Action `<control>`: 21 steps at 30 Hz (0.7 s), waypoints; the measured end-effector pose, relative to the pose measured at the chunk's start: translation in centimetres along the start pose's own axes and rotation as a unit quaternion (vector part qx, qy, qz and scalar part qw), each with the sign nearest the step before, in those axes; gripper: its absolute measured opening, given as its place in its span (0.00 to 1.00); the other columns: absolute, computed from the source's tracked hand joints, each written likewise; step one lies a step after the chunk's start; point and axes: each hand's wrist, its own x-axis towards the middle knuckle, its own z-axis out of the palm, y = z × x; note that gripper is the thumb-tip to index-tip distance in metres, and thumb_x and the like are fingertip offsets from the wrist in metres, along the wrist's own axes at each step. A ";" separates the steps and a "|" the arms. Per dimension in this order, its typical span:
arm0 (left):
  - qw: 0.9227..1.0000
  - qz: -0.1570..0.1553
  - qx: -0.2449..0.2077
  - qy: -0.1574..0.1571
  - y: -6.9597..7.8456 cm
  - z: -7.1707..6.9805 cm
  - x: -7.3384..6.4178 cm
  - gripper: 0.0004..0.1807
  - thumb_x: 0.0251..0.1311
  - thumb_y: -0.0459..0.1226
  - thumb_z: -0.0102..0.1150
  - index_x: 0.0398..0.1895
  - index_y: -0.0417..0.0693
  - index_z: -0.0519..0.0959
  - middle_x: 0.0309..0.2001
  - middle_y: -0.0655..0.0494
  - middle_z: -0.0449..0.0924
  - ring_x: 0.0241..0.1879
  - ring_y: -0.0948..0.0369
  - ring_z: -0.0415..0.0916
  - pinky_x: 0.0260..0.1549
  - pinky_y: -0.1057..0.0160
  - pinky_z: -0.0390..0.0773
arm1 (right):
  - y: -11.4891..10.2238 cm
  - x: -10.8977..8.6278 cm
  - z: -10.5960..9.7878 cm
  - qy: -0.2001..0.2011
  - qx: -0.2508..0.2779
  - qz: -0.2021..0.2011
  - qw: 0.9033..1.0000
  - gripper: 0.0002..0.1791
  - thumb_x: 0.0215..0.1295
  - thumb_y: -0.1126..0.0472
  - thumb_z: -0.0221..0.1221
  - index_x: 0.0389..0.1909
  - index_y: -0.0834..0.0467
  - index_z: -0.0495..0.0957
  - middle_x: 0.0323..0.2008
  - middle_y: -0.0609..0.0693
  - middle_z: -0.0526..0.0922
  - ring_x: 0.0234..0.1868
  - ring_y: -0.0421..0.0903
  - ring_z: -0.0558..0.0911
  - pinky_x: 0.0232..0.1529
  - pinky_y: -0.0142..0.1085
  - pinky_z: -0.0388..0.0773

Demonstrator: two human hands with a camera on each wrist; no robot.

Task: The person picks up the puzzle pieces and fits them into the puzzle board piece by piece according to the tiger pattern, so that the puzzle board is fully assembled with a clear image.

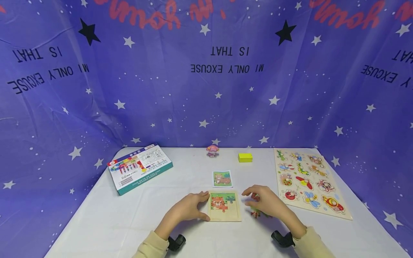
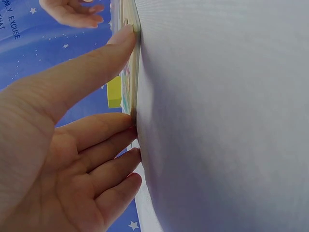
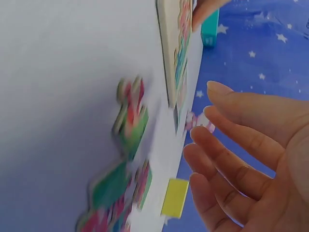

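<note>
In the head view, a square wooden puzzle board (image 1: 232, 213) lies in the middle of the table, partly filled with pieces that show a tiger's face and greenery. My left hand (image 1: 189, 208) rests along its left edge, thumb at the near corner and fingertips at the far one. The left wrist view has the thumb (image 2: 91, 67) right against the board's rim, the other fingers straight beside it. My right hand (image 1: 265, 201) hovers right of the board with nothing between its loosely bent fingers. Under it lie several loose puzzle pieces (image 3: 130, 121), partly hidden from the head camera.
A picture card (image 1: 222, 178) with a tiger lies just beyond the board. Farther back stand a pink figurine (image 1: 212, 151) and a yellow block (image 1: 245, 157). A boxed toy set (image 1: 140, 168) is at the left, and a large insect puzzle board (image 1: 311, 182) at the right.
</note>
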 end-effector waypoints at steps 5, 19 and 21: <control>1.000 0.002 0.001 0.001 0.0 0.0 0.0 0.46 0.42 0.50 0.75 0.65 0.36 0.70 0.67 0.47 0.67 0.67 0.49 0.63 0.65 0.52 0.63 | 1.0 -0.9 -0.8 0.015 -0.002 0.015 1.000 0.13 0.56 0.65 0.68 0.43 0.59 0.83 0.38 0.49 0.84 0.34 0.44 0.81 0.34 0.39 0.80; 1.000 0.003 0.000 0.001 -0.1 0.0 0.0 0.46 0.42 0.50 0.75 0.65 0.36 0.70 0.66 0.47 0.67 0.67 0.49 0.63 0.65 0.52 0.63 | 3.3 -2.9 -2.3 0.024 -0.047 0.107 0.993 0.10 0.55 0.63 0.69 0.38 0.56 0.83 0.33 0.44 0.82 0.32 0.39 0.78 0.29 0.32 0.76; 1.000 0.002 -0.003 0.001 -0.1 0.0 0.0 0.46 0.42 0.50 0.75 0.65 0.37 0.70 0.66 0.47 0.67 0.67 0.50 0.63 0.65 0.52 0.63 | 3.4 -3.1 -2.5 0.023 -0.056 0.116 0.991 0.09 0.54 0.62 0.69 0.37 0.55 0.83 0.31 0.43 0.82 0.31 0.39 0.77 0.29 0.32 0.75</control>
